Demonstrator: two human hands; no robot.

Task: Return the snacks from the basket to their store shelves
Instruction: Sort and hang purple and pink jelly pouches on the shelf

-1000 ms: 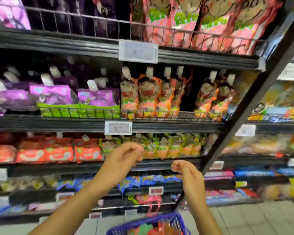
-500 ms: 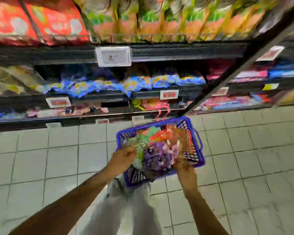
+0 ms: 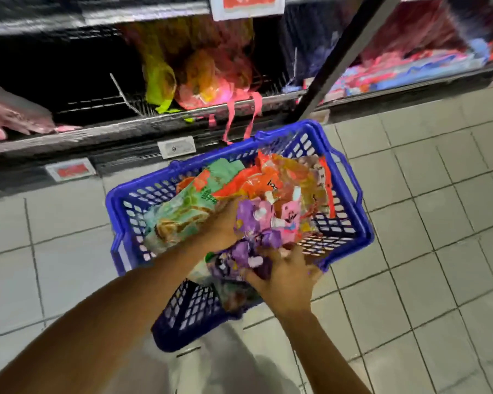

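Bare forearms, pale grey trousers

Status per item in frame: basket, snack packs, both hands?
blue basket: on the tiled floor, full of snacks
purple pouches: lifted above the pile, between both hands
green packs: lying in basket
left hand: in basket, grip hidden
right hand: gripping purple pouches

Both bare forearms extend forward and downward, converging. Left hand: reaches deeper, fingers hidden, so its grasp cannot be determined. Right hand: back of hand facing up, fingers curled around purple snack pouches.
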